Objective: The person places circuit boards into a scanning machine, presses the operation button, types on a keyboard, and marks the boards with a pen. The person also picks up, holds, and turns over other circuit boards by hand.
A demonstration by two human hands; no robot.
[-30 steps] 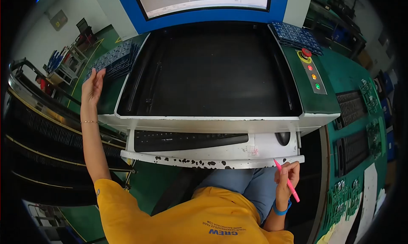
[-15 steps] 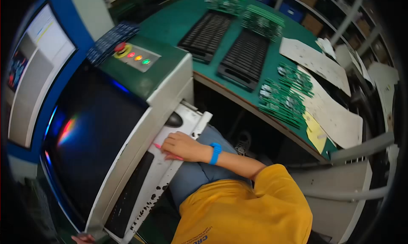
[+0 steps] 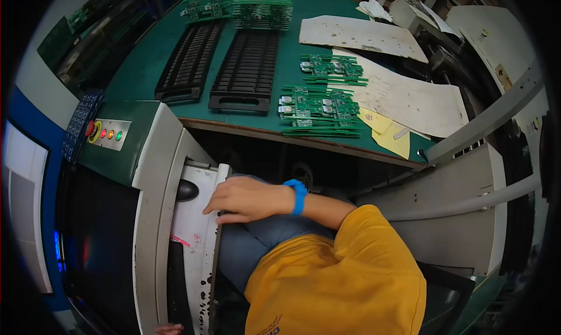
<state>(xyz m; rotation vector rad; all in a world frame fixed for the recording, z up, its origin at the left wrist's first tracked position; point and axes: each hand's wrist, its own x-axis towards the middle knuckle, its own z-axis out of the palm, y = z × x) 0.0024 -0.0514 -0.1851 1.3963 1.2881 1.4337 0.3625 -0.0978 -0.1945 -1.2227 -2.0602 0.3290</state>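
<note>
My right hand (image 3: 242, 199), with a blue wrist strap (image 3: 298, 197), reaches over the white pull-out tray (image 3: 201, 224). Its fingers are stretched out and hold nothing. A black mouse (image 3: 187, 190) sits just beyond the fingertips. On the tray below the hand lies a thin pink stick (image 3: 180, 240), beside pink marks. Only a few fingers of my left hand (image 3: 168, 330) show at the bottom edge; they look stretched out, close to the black keyboard (image 3: 176, 282), and the rest is out of view.
On the green table (image 3: 140, 66) stand two black slotted racks (image 3: 245, 72), (image 3: 190, 60) and green circuit boards (image 3: 318, 108) in stacks. Stained white sheets (image 3: 409, 101) and yellow paper (image 3: 388, 137) lie to the right. A control panel (image 3: 108, 134) has lit buttons. Grey metal bars (image 3: 491, 116) border the right.
The view has turned to the right. My right hand has lifted off the pink stick, which now lies uncovered on the tray, and its fingers have straightened.
</note>
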